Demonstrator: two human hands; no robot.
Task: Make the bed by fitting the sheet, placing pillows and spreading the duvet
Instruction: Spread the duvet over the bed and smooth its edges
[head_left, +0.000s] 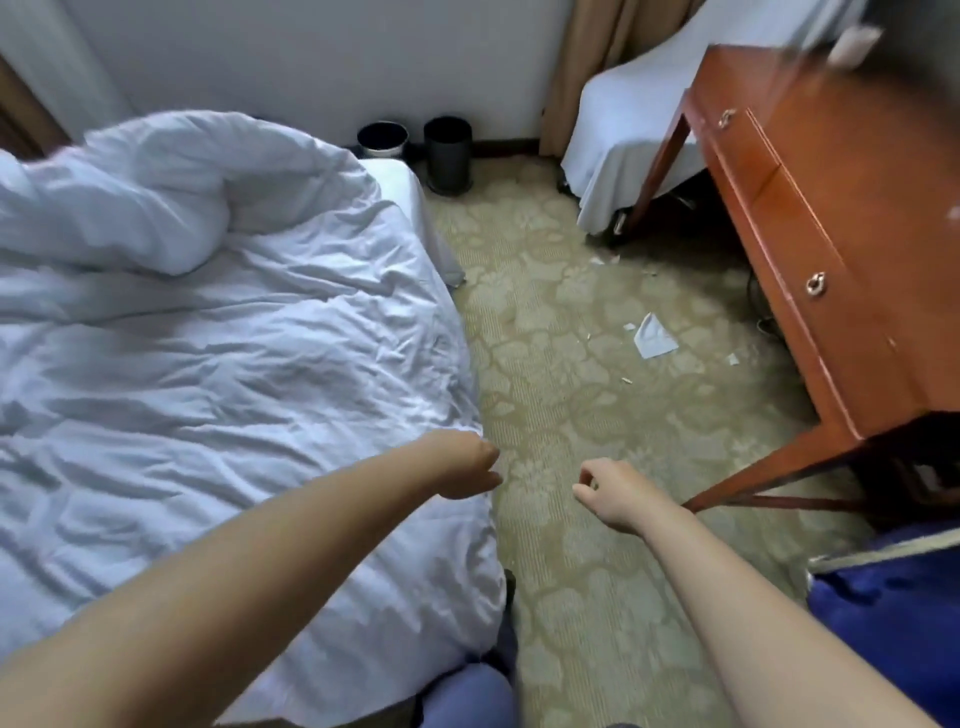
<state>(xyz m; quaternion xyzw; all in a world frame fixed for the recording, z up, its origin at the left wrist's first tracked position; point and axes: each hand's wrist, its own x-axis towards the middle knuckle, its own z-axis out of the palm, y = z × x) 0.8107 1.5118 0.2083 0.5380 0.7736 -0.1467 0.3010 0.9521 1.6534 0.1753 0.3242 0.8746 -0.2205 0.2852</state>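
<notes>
A crumpled white duvet (218, 353) covers the bed on the left, bunched into a thick fold at the far end. A strip of white sheet (397, 182) shows at the far corner of the mattress. My left hand (464, 466) is at the duvet's right edge, its fingers curled down around the fabric there. To its right, my right hand (613, 493) hovers over the carpet with fingers loosely curled and thumb near forefinger, holding nothing. No pillow is in view.
A wooden desk (810, 218) with drawers stands on the right. A white-draped chair (623, 135) sits behind it. Two dark bins (448, 153) stand by the far wall. Paper scraps (653, 336) litter the patterned carpet (571, 395) between bed and desk.
</notes>
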